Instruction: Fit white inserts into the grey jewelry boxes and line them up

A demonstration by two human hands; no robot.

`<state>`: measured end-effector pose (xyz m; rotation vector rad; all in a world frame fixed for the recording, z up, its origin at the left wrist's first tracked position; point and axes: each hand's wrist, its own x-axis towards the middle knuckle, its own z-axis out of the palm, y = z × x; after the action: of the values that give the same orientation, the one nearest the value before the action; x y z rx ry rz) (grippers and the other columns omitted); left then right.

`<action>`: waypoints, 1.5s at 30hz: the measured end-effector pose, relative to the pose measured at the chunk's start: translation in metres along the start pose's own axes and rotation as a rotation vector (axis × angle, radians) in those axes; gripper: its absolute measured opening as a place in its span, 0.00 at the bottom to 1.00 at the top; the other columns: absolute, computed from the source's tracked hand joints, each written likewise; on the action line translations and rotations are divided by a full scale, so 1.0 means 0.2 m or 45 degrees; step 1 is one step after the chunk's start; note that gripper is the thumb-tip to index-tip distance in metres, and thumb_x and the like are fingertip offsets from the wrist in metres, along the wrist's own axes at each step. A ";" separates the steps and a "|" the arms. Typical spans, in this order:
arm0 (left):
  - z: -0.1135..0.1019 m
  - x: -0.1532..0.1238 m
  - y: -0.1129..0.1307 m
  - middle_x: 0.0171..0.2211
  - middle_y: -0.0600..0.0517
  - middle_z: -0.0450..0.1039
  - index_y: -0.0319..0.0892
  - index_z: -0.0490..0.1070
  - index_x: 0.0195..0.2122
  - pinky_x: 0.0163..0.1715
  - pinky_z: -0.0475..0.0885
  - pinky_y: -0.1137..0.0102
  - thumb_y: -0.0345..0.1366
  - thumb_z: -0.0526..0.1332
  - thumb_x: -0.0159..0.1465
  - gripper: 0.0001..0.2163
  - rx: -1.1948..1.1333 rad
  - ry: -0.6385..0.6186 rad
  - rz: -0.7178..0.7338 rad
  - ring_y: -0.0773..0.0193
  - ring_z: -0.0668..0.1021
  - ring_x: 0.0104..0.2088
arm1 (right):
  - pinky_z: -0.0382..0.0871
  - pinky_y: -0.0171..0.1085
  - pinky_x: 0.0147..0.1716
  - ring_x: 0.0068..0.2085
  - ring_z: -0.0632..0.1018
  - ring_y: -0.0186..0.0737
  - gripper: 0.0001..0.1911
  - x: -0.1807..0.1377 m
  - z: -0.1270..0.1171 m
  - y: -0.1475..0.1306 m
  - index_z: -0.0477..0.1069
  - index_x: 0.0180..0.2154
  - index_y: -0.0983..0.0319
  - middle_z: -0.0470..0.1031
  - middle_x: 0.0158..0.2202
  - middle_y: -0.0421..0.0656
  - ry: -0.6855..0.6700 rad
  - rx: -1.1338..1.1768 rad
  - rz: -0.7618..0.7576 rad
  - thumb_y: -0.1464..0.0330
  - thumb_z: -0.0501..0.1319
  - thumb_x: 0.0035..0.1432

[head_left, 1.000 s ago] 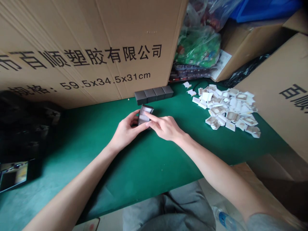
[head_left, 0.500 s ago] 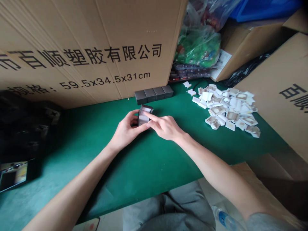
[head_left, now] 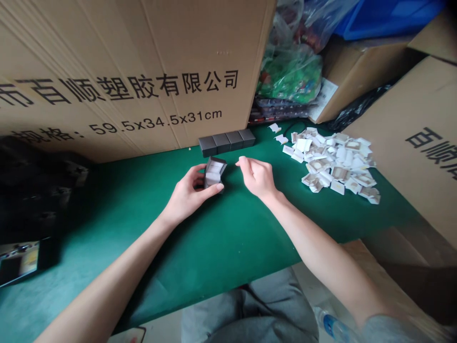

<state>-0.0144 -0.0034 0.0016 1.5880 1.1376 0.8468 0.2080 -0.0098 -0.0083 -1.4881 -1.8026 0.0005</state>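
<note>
My left hand grips a small dark-grey jewelry box, thumb at its front and fingers behind. The box's lid stands up, and a pale lining shows in both lid and base. To the right of the box, apart from it, is my right hand, its fingers curled closed. Whatever those fingers may hold is hidden. Just behind the jewelry box, several closed dark-grey boxes stand side by side in a row.
White insert pieces lie heaped on the green table at the right. A large carton stands behind, another carton at the right. Dark items are stacked on the left. Bagged green goods sit at the back.
My right hand has drawn back from the jewelry box to the right, and its pointing index finger has curled in. My left hand still holds the open box in the same place.
</note>
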 end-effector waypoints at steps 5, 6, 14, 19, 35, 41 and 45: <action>0.00 0.00 0.00 0.46 0.44 0.79 0.42 0.66 0.61 0.48 0.75 0.57 0.52 0.73 0.55 0.36 0.020 -0.013 0.000 0.52 0.82 0.44 | 0.69 0.53 0.54 0.55 0.76 0.54 0.27 0.03 -0.04 0.05 0.74 0.55 0.62 0.77 0.53 0.54 -0.003 -0.456 0.261 0.54 0.45 0.74; 0.00 0.00 0.00 0.46 0.44 0.79 0.42 0.66 0.61 0.48 0.75 0.57 0.52 0.73 0.55 0.36 0.021 -0.020 0.003 0.52 0.82 0.44 | 0.65 0.61 0.58 0.62 0.69 0.59 0.28 0.03 -0.06 0.06 0.68 0.62 0.61 0.71 0.61 0.56 -0.046 -0.544 0.318 0.53 0.46 0.74; -0.01 0.00 -0.01 0.47 0.45 0.79 0.43 0.65 0.61 0.48 0.76 0.56 0.52 0.73 0.55 0.36 0.031 -0.026 0.010 0.52 0.82 0.45 | 0.44 0.81 0.60 0.74 0.37 0.71 0.37 0.01 -0.25 0.12 0.49 0.72 0.57 0.33 0.77 0.52 -0.563 -0.732 0.718 0.47 0.44 0.71; -0.02 0.00 -0.01 0.47 0.44 0.79 0.44 0.66 0.60 0.48 0.76 0.54 0.52 0.72 0.56 0.35 0.021 -0.042 0.022 0.51 0.82 0.44 | 0.56 0.75 0.60 0.74 0.43 0.72 0.38 -0.02 -0.34 0.14 0.52 0.72 0.56 0.34 0.77 0.50 -0.698 -0.672 0.786 0.46 0.48 0.68; -0.01 0.00 -0.01 0.47 0.44 0.79 0.43 0.66 0.60 0.48 0.76 0.54 0.52 0.72 0.56 0.35 0.051 -0.044 0.036 0.50 0.82 0.44 | 0.61 0.63 0.65 0.73 0.53 0.58 0.28 -0.03 -0.32 0.17 0.61 0.68 0.53 0.48 0.74 0.45 -0.571 -0.260 0.444 0.63 0.55 0.68; -0.01 -0.01 -0.01 0.46 0.45 0.79 0.43 0.66 0.60 0.48 0.76 0.54 0.51 0.72 0.56 0.34 0.034 -0.024 0.042 0.51 0.82 0.43 | 0.73 0.48 0.60 0.64 0.71 0.45 0.26 -0.04 -0.17 0.07 0.72 0.60 0.55 0.60 0.69 0.46 -0.423 0.308 0.028 0.75 0.53 0.64; -0.01 0.00 -0.03 0.48 0.44 0.79 0.43 0.64 0.61 0.50 0.76 0.55 0.48 0.72 0.57 0.34 -0.008 0.054 0.076 0.51 0.82 0.46 | 0.76 0.47 0.57 0.60 0.75 0.45 0.19 -0.03 -0.13 -0.04 0.76 0.55 0.55 0.66 0.65 0.46 -0.299 0.569 0.041 0.70 0.57 0.65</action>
<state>-0.0169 -0.0026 -0.0037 1.6125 1.1206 0.9264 0.2161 -0.0281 0.0093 -1.2299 -1.8078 0.5781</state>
